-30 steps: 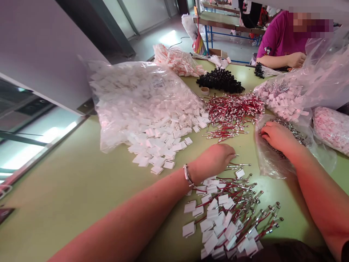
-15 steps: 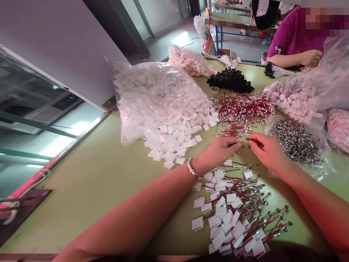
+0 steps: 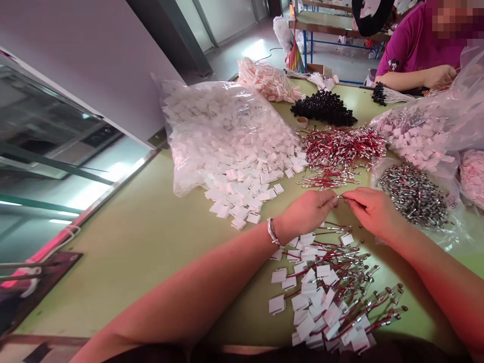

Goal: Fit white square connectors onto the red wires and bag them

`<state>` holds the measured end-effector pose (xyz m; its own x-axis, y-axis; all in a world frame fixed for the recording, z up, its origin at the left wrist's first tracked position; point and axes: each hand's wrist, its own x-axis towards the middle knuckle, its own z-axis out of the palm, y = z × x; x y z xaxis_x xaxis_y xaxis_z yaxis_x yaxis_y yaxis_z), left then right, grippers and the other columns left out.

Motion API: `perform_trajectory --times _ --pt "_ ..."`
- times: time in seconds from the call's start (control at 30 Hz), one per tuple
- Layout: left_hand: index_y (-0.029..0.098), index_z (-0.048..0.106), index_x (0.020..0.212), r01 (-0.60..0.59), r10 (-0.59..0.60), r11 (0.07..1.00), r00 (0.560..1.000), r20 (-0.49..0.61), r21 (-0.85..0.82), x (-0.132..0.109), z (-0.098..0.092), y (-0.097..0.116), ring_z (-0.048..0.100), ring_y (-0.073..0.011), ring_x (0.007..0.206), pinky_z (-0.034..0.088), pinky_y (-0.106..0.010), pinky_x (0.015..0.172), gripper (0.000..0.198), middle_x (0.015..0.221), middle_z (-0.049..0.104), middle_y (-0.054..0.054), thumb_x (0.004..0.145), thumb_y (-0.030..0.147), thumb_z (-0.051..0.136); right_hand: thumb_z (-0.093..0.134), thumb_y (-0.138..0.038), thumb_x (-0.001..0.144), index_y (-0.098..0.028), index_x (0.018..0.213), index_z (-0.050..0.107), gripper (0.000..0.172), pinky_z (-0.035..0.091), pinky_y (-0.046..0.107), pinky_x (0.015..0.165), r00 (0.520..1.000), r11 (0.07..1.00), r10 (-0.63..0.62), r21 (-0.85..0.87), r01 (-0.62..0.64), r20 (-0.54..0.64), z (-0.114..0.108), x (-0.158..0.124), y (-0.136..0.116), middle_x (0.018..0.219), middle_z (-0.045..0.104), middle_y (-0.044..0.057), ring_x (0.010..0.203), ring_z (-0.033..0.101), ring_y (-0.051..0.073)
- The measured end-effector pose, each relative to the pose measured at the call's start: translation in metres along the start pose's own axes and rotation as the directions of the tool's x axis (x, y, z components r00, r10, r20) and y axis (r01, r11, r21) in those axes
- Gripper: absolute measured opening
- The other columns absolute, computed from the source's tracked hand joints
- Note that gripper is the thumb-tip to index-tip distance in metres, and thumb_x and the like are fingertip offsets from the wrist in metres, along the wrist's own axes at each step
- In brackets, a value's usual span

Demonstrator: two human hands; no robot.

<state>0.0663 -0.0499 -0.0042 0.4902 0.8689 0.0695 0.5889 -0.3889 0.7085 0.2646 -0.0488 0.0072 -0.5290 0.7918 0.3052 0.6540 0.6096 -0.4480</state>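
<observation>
Red wires with white tags and metal ends point(image 3: 333, 292) lie in a loose heap on the green table point(image 3: 151, 252), closest to the person and just below both hands. Above that heap the left hand point(image 3: 306, 212) and the right hand point(image 3: 372, 209) meet fingertip to fingertip over the table; each is pinched nearly closed on a small metal piece point(image 3: 341, 197) held between them, too small to make out in detail. A bracelet point(image 3: 271, 232) circles the left wrist.

Just beyond the hands lies a small cluster of bare red wires point(image 3: 327, 180), and behind it a larger red wire pile point(image 3: 342, 146). To the left, a clear bag of white tags point(image 3: 223, 131) spills loose tags point(image 3: 242, 199) onto the table. To the right, an open bag holds small metal parts point(image 3: 414, 194), with another bag of white pieces point(image 3: 416, 133) behind it.

Farther back sit a black pile point(image 3: 323, 108), a small roll of tape point(image 3: 301, 121) and a pink-white bundle point(image 3: 266, 80). At the far right edge another person in a purple shirt point(image 3: 412, 45) works with a hand point(image 3: 438, 76) near the bags. No writing can be read on any bag or tag.
</observation>
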Motion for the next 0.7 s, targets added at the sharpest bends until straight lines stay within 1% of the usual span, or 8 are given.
perform_trajectory --times 0.13,0.2,0.27,0.33,0.4,0.5,0.63,0.7 --pt "0.017 0.057 0.084 -0.141 0.090 0.881 0.987 0.132 0.452 -0.004 -0.002 0.003 0.049 -0.0120 0.056 0.031 -0.025 0.050 0.015 0.066 0.056 0.001 0.087 0.014 0.043 0.050 -0.022 0.087 -0.020 0.083 0.072 0.022 0.042 0.027 0.058 0.977 0.990 0.099 0.083 -0.116 0.188 -0.007 0.000 -0.006 0.071 0.069 0.002 0.061 0.057 0.013" --pt "0.017 0.059 0.089 -0.229 0.119 0.806 0.966 0.230 0.546 -0.004 -0.004 0.007 0.052 -0.0130 0.058 0.029 -0.026 0.049 0.016 0.069 0.059 0.000 0.083 0.008 0.047 0.053 -0.023 0.084 -0.019 0.074 0.070 0.020 0.038 0.026 0.051 0.937 0.965 0.209 0.095 -0.244 0.280 -0.009 -0.001 -0.010 0.061 0.064 -0.001 0.054 0.052 0.011" --pt "0.017 0.061 0.091 -0.284 0.158 0.772 0.952 0.260 0.569 -0.002 -0.008 0.008 0.055 -0.0142 0.061 0.032 -0.027 0.050 0.017 0.072 0.062 -0.001 0.083 0.008 0.049 0.054 -0.025 0.083 -0.019 0.070 0.067 0.020 0.035 0.025 0.047 0.897 0.933 0.289 0.110 -0.341 0.336 -0.010 -0.001 -0.011 0.055 0.059 -0.002 0.049 0.048 0.010" --pt "0.017 0.064 0.093 -0.299 0.233 0.776 0.954 0.189 0.555 0.001 -0.014 0.004 0.059 -0.0165 0.070 0.039 -0.028 0.058 0.015 0.078 0.065 -0.004 0.089 0.015 0.049 0.053 -0.027 0.084 -0.019 0.073 0.067 0.019 0.036 0.025 0.049 0.898 0.928 0.300 0.120 -0.353 0.322 -0.013 0.000 -0.007 0.057 0.060 -0.002 0.051 0.049 0.011" --pt "0.017 0.066 0.097 -0.261 0.287 0.833 0.958 0.023 0.488 0.004 -0.020 -0.004 0.062 -0.0188 0.080 0.045 -0.031 0.070 0.021 0.085 0.069 -0.006 0.094 0.025 0.047 0.053 -0.029 0.085 -0.020 0.081 0.068 0.018 0.039 0.026 0.053 0.927 0.944 0.292 0.084 -0.318 0.236 -0.017 0.002 0.002 0.064 0.064 -0.001 0.056 0.053 0.012" --pt "0.017 0.070 0.095 -0.192 0.239 0.946 0.958 -0.161 0.260 0.008 -0.023 -0.017 0.063 -0.0170 0.084 0.048 -0.031 0.076 0.024 0.089 0.072 -0.006 0.094 0.024 0.047 0.053 -0.032 0.085 -0.021 0.084 0.069 0.020 0.043 0.028 0.057 0.942 0.957 0.289 -0.020 -0.290 0.171 -0.020 0.004 0.013 0.074 0.069 0.002 0.061 0.058 0.015" --pt "0.017 0.072 0.085 -0.154 0.151 0.988 0.972 -0.181 -0.004 0.010 -0.011 -0.016 0.064 -0.0129 0.075 0.049 -0.026 0.072 0.019 0.082 0.073 -0.003 0.088 0.017 0.053 0.053 -0.027 0.084 -0.018 0.107 0.067 0.029 0.049 0.037 0.076 0.982 0.980 0.126 -0.171 -0.101 0.141 -0.010 0.006 0.005 0.107 0.069 0.012 0.094 0.063 0.025" --pt "0.018 0.071 0.084 -0.152 0.139 0.986 0.974 -0.181 -0.062 0.011 -0.006 -0.012 0.062 -0.0120 0.072 0.048 -0.025 0.071 0.017 0.080 0.072 -0.002 0.088 0.018 0.054 0.048 -0.022 0.087 -0.017 0.115 0.064 0.033 0.049 0.037 0.076 0.983 0.980 0.095 -0.188 -0.065 0.155 -0.001 0.007 -0.003 0.107 0.070 0.013 0.094 0.064 0.026"
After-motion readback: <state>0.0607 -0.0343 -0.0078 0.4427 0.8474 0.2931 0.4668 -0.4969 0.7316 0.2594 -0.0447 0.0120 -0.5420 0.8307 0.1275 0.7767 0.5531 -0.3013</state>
